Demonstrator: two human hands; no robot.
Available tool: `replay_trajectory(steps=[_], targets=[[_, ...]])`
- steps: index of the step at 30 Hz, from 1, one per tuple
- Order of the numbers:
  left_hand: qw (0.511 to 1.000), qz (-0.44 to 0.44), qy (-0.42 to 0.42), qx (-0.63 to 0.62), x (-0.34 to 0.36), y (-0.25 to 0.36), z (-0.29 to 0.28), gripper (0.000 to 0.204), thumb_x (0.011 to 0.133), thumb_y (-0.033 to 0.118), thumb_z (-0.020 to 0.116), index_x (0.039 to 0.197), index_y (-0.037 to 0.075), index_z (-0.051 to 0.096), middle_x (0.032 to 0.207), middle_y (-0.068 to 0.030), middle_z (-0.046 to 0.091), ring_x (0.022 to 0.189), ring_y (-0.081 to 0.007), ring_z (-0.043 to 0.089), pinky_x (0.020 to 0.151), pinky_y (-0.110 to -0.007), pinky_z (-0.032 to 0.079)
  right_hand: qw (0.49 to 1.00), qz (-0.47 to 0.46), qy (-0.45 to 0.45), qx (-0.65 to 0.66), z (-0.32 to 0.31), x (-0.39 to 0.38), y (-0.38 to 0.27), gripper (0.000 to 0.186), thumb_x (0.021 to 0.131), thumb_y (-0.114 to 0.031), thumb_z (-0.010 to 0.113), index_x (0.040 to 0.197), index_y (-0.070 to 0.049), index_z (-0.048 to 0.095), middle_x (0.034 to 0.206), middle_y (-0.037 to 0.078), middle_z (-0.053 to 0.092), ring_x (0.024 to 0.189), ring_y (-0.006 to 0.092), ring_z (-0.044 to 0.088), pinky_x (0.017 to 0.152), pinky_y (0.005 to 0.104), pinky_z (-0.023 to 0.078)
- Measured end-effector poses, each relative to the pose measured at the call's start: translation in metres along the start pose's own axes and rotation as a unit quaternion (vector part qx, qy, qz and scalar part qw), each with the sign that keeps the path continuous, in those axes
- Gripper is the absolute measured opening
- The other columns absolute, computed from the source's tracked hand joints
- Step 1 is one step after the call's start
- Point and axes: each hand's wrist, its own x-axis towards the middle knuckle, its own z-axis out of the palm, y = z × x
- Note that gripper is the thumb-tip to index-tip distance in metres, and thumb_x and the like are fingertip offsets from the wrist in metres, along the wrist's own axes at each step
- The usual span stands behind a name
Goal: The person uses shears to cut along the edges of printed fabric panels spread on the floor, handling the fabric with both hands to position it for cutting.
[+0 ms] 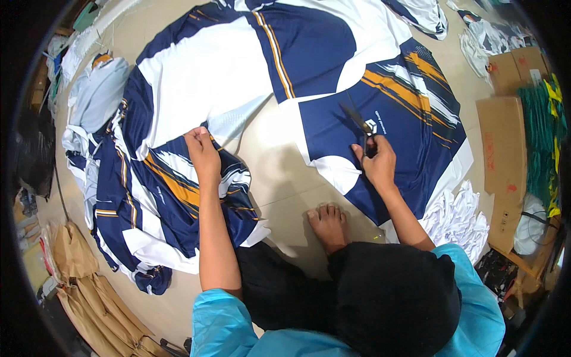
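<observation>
My left hand (203, 156) pinches the edge of a white and navy printed fabric piece (172, 178) with orange stripes, bunched on the floor at the left. My right hand (379, 162) is closed round the handles of a pair of scissors (364, 126). Their blades point up and away, over a navy fabric panel (333, 128) with orange and white streaks and a small white logo. Beyond both hands spreads a large white and navy fabric sheet (199, 71). Whether the scissors touch the cloth I cannot tell.
My bare foot (330, 229) rests on the tiled floor (279, 178) between the pieces. White scraps (458, 214) lie in a heap at the right, near cardboard boxes (501, 160) and green bundles (535, 137). Brown wrapped bundles (98, 303) line the left, below a black bag (34, 152).
</observation>
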Motion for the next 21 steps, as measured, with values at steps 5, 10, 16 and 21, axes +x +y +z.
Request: replay_trajectory(steps=[5,10,16,21], targets=[[0.989,0.052,-0.103,0.096,0.021,-0.019,-0.030,0.054,0.115,0.044,0.060,0.139,-0.004,0.061,0.123,-0.0193,0.070,0.114,-0.0281,0.065,0.104,-0.039,0.049,0.996,-0.034,0.065,-0.055,-0.007,-0.004,0.072,0.029,0.082,0.000,0.080,0.104,-0.002,0.062,0.099,0.018,0.068,0.099,0.0414,0.066,0.089,0.0498,0.052],[0.869,0.175,-0.037,0.462,0.017,-0.092,-0.119,0.077,0.106,0.055,0.067,0.172,0.024,0.042,0.179,-0.0240,0.028,0.163,-0.0570,0.022,0.129,-0.074,0.020,0.999,0.003,0.045,0.009,-0.017,-0.029,0.119,0.032,0.075,0.012,0.069,0.103,-0.002,0.062,0.097,0.019,0.067,0.095,0.0429,0.067,0.085,0.0496,0.053],[0.776,0.288,-0.013,0.561,-0.054,-0.180,-0.234,0.089,0.104,0.063,0.063,0.177,0.024,0.031,0.181,-0.0220,0.025,0.165,-0.0574,0.018,0.128,-0.073,0.025,0.997,0.027,0.064,0.039,-0.030,-0.065,0.143,0.026,0.079,0.009,0.068,0.102,-0.001,0.061,0.095,0.020,0.065,0.090,0.0429,0.066,0.081,0.0481,0.052],[0.769,0.352,-0.127,0.519,-0.172,-0.158,-0.197,0.063,0.109,0.047,0.058,0.163,0.016,0.053,0.179,-0.0214,0.032,0.162,-0.0566,0.025,0.129,-0.067,0.028,0.999,0.043,0.014,0.014,-0.077,-0.116,0.169,0.026,0.091,-0.012,0.084,0.095,-0.002,0.061,0.081,0.017,0.063,0.073,0.0368,0.063,0.070,0.0438,0.051]])
